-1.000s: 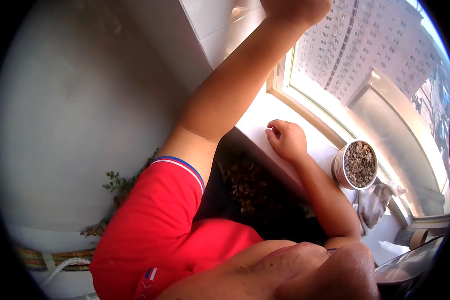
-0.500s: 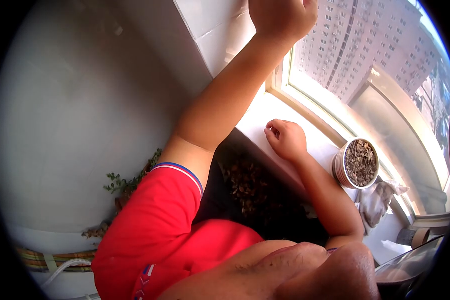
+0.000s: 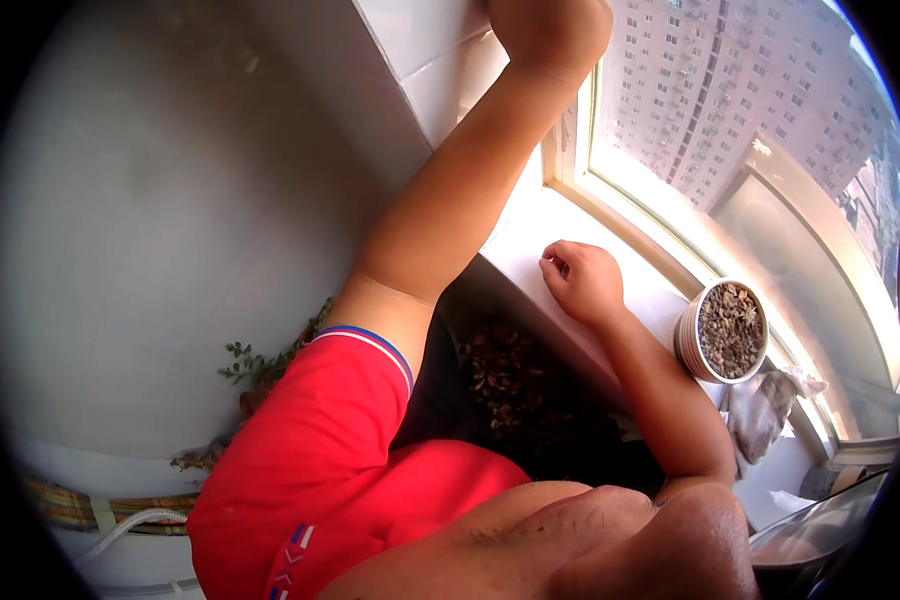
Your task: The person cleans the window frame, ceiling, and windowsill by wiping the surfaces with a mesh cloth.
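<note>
My left arm stretches up past the white tiled wall edge (image 3: 400, 45) toward the window. My left hand (image 3: 550, 35) is cut off by the top of the view, so its fingers and anything in them are hidden. Lower down, my right hand (image 3: 585, 280) rests at the white windowsill (image 3: 530, 235) with its fingers curled loosely inward. Nothing shows in them. Along the sill from my right forearm stands a ribbed white pot (image 3: 688, 340) filled with dry brown soil or plant litter (image 3: 732, 330).
A crumpled grey-white cloth (image 3: 760, 415) lies beside the pot. The window frame (image 3: 660, 255) runs along the sill, with a tall building (image 3: 710, 90) outside. A leafy green plant (image 3: 255, 365) and dried leaves (image 3: 505, 370) are below. A pale hose (image 3: 135, 520) curves at lower left.
The view has shifted slightly, moving the sill, pot and right hand a little rightward. My left hand sits higher, with more of it past the top edge. My right hand stays curled.
</note>
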A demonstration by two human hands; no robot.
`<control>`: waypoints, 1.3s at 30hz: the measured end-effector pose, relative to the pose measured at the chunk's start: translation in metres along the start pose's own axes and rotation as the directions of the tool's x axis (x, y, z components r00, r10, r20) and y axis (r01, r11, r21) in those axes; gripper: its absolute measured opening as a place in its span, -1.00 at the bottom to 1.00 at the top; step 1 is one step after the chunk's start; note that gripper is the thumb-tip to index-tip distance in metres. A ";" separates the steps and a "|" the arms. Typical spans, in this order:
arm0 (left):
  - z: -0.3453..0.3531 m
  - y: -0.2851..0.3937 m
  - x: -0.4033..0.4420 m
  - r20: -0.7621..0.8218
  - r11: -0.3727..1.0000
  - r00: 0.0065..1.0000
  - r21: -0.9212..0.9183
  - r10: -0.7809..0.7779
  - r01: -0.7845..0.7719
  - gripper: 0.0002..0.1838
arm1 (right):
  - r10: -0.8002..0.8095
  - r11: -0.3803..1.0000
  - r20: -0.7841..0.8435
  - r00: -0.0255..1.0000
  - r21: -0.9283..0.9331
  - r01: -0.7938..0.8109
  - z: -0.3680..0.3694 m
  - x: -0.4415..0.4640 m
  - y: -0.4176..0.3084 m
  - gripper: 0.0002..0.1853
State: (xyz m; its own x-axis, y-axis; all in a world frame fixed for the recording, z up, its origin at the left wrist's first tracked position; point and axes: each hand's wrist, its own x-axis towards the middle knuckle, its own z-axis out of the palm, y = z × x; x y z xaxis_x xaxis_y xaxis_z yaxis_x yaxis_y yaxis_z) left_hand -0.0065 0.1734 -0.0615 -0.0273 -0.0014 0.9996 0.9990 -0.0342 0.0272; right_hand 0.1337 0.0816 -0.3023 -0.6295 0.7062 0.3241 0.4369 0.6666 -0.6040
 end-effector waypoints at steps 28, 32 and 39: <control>0.009 0.005 0.047 0.182 0.997 0.980 0.002 -0.075 0.076 -0.84 | 0.019 1.000 0.000 1.000 0.001 -0.019 -0.001 -0.003 -0.005 -0.82; -0.006 0.000 -0.040 0.279 1.000 0.960 0.009 -0.026 0.025 -0.81 | -0.029 1.000 -0.012 1.000 0.003 0.029 -0.005 -0.003 -0.004 -0.81; 0.011 0.004 0.046 0.286 0.999 0.958 0.026 -0.028 0.021 -0.81 | 0.022 1.000 0.026 0.999 -0.013 -0.022 -0.006 -0.005 -0.009 -0.80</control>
State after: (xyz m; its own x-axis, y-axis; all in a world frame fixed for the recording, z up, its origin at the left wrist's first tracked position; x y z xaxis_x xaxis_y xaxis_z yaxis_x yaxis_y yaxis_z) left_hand -0.0035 0.1843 -0.0156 -0.0442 0.2858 0.9573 0.9988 -0.0077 0.0484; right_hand 0.1370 0.0737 -0.2940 -0.6361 0.7143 0.2917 0.4587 0.6541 -0.6015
